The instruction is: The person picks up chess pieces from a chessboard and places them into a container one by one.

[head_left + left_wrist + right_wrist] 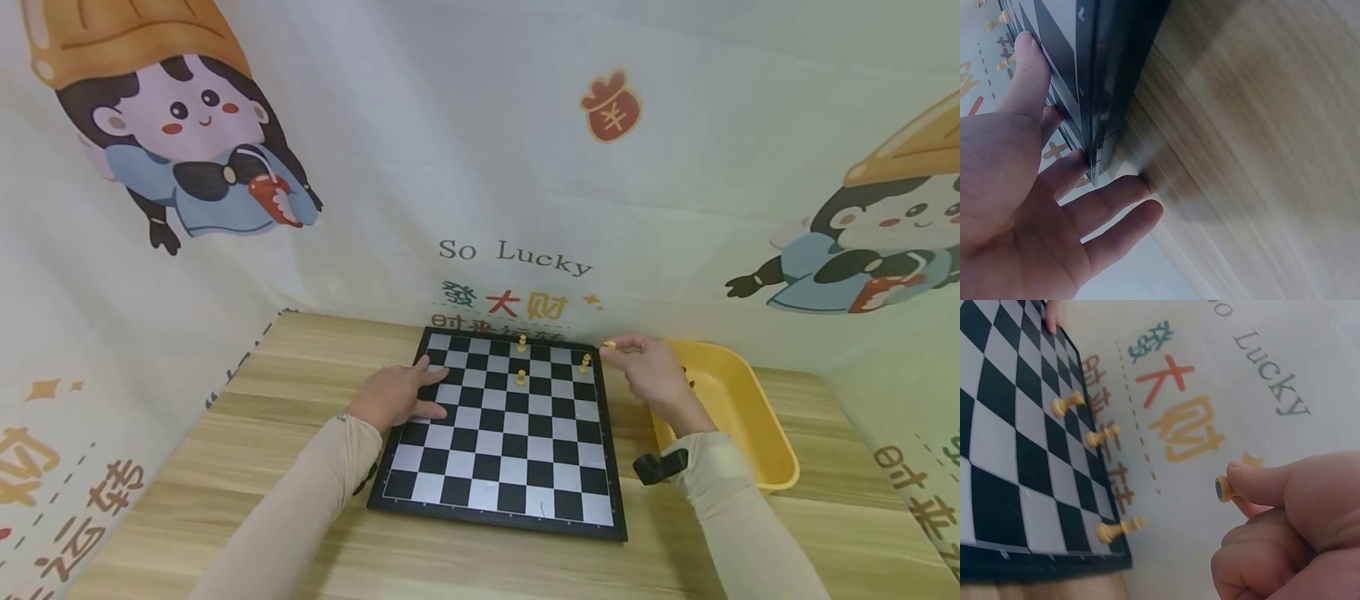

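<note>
A black-and-white chessboard [487,442] lies on the wooden table. Three yellow chess pieces stand toward its far side: one chess piece [522,342] by the far edge, another chess piece [521,377] nearer the middle, and a bishop-like chess piece [585,362] near the far right corner. My left hand [397,393] rests at the board's left edge, fingers spread, thumb [1032,69] over the squares. Just beyond the right edge, my right hand [648,375] pinches a yellow chess piece [1225,488] between thumb and finger, its dark base showing; its upper part is hidden.
A yellow tray [776,450] stands right of the board, beside my right forearm, with a few small dark pieces [688,379] partly visible inside. A printed cloth [390,167] hangs behind the table [300,358] and along its sides.
</note>
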A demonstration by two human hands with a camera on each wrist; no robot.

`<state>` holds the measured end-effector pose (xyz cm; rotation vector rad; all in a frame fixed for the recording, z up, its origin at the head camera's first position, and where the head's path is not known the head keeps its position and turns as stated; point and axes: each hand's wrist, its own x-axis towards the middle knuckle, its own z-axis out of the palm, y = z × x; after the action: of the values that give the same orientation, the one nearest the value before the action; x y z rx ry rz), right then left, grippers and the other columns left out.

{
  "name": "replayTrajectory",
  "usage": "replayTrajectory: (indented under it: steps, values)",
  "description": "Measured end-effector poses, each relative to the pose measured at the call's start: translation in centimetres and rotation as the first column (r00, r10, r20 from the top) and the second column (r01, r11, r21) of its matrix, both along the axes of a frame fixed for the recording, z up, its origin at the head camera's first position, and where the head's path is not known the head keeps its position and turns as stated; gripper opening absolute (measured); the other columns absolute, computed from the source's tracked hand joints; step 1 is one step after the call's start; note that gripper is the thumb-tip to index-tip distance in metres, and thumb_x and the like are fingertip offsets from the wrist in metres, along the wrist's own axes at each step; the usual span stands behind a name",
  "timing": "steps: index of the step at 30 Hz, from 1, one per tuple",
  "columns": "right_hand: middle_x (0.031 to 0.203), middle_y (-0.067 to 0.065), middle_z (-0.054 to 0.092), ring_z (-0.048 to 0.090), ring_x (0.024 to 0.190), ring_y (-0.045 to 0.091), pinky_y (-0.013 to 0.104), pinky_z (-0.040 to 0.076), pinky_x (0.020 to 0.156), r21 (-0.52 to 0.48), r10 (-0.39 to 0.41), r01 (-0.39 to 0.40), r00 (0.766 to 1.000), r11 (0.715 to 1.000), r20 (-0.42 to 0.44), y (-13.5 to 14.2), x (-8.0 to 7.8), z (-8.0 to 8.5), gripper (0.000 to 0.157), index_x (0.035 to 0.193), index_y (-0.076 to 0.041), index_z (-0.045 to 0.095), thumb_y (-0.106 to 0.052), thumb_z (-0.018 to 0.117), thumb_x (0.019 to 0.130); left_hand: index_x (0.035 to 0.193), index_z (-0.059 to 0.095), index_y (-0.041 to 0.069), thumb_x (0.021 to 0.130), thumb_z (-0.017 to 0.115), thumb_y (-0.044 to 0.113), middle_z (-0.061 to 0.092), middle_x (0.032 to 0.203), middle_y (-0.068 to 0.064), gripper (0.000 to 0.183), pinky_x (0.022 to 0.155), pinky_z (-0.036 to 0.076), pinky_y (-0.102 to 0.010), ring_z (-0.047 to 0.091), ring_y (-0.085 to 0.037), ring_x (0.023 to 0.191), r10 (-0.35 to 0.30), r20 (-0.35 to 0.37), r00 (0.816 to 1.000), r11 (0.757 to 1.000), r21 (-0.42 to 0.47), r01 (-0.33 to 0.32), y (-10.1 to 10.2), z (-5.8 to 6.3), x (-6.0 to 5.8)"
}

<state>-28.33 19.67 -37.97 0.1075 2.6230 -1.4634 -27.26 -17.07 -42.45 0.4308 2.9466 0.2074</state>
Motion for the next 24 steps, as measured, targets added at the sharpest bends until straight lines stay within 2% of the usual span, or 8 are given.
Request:
replayTrajectory:
  steps: [8,11,15,18,21,24]
  values:
    - [0.053,-0.013,0.035,0.034,0.044,0.007,0.022,0.031,0.045,0.073,0.018,-0.015,0.999,0.997,-0.038,2.8,0.4,1.9,0.052,0.134,0.001,0.059,-0.038,0.064,0.1,0.155,0.044,0.028,0.087,0.068,0.057,0.034,0.165,-0.014,0.077,0.114,0.045,-0.052,0.052,-0.044,0.138,0.0,0.001,1.0,1.0,-0.006,0.0,0.0,-0.2,-0.1]
    - [0.053,-0.012,0.036,0.037,0.045,0.008,0.024,0.038,0.046,0.101,0.018,-0.012,0.998,0.995,-0.053,4.0,0.4,2.4,0.053,0.136,0.001,0.057,-0.038,0.063,0.101,0.155,0.044,0.028,0.087,0.067,0.057,0.033,0.165,-0.014,0.077,0.115,0.045,-0.052,0.051,-0.044,0.139,0.0,0.001,1.0,1.0,-0.006,0.0,0.0,-0.1,-0.2]
    - [0.059,-0.01,0.045,0.044,0.047,0.009,0.028,0.047,0.05,0.149,0.03,-0.019,0.997,0.989,-0.078,5.4,0.6,2.8,0.054,0.139,0.002,0.054,-0.037,0.06,0.103,0.155,0.043,0.028,0.087,0.068,0.057,0.033,0.165,-0.014,0.078,0.116,0.044,-0.052,0.05,-0.044,0.14,-0.003,0.003,1.0,1.0,-0.003,0.003,0.1,-0.2,-0.3]
    - [0.058,-0.012,0.045,0.04,0.044,0.006,0.026,0.043,0.048,0.153,0.05,-0.037,0.996,0.987,-0.077,6.3,0.6,3.2,0.052,0.14,0.003,0.054,-0.034,0.057,0.104,0.155,0.043,0.028,0.087,0.068,0.057,0.032,0.165,-0.014,0.079,0.116,0.043,-0.053,0.05,-0.044,0.141,0.001,0.007,1.0,1.0,0.001,-0.001,0.0,-0.2,-0.3]
    - [0.051,-0.016,0.038,0.031,0.042,0.004,0.023,0.036,0.044,0.131,0.061,-0.053,0.996,0.99,-0.058,7.2,0.3,3.4,0.05,0.141,0.003,0.052,-0.032,0.056,0.105,0.155,0.044,0.027,0.086,0.069,0.056,0.034,0.165,-0.015,0.078,0.115,0.045,-0.052,0.052,-0.045,0.139,-0.003,0.002,1.0,1.0,-0.001,0.003,-0.1,-0.2,-0.3]
    - [0.05,-0.017,0.036,0.029,0.043,0.003,0.022,0.034,0.044,0.106,0.073,-0.069,0.997,0.992,-0.038,8.2,-0.2,3.6,0.05,0.141,0.004,0.051,-0.031,0.056,0.105,0.154,0.046,0.026,0.087,0.068,0.056,0.035,0.164,-0.016,0.078,0.113,0.047,-0.052,0.054,-0.045,0.136,-0.011,-0.007,1.0,1.0,-0.005,0.011,-0.1,-0.2,-0.2]
